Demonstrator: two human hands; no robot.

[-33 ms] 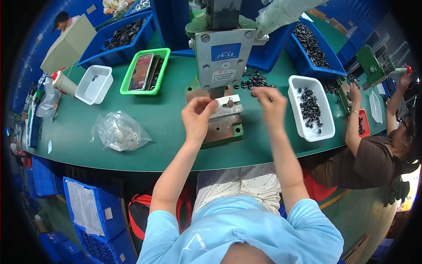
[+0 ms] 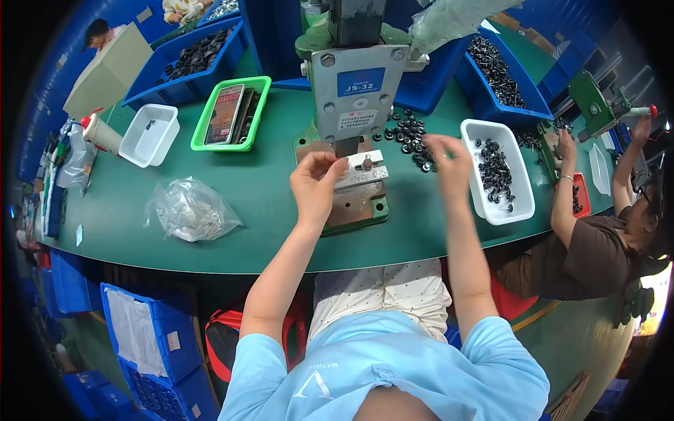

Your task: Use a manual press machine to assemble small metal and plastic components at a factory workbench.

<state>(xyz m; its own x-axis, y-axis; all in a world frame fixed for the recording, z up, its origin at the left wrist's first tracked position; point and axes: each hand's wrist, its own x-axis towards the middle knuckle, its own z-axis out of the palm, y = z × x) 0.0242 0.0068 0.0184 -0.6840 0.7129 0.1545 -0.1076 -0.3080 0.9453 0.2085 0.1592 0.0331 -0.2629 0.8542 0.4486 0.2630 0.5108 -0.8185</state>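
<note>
My left hand (image 2: pixel 316 184) is closed in a pinch at the left end of a silvery metal fixture block (image 2: pixel 366 178). Anything between its fingertips is hidden. The block sits on the base of a green bench press (image 2: pixel 359 98), beneath its ram. My right hand (image 2: pixel 453 165) is smeared by motion, between a loose pile of small black round parts (image 2: pixel 408 133) and a white tray (image 2: pixel 523 203). More small black parts with metal stems (image 2: pixel 496 172) lie in that tray. Whether the right fingers hold anything cannot be made out.
Blue bins of parts (image 2: pixel 502 105) stand behind. On the left are a green basket with a phone (image 2: pixel 225 116), a small white tray (image 2: pixel 133 151), a cup (image 2: pixel 102 133) and a clear plastic bag (image 2: pixel 193 210). A co-worker (image 2: pixel 597 245) works at another press on the right.
My right hand has moved right, away from the press and toward the white tray, uncovering more of the loose black parts. My left hand stays at the block.
</note>
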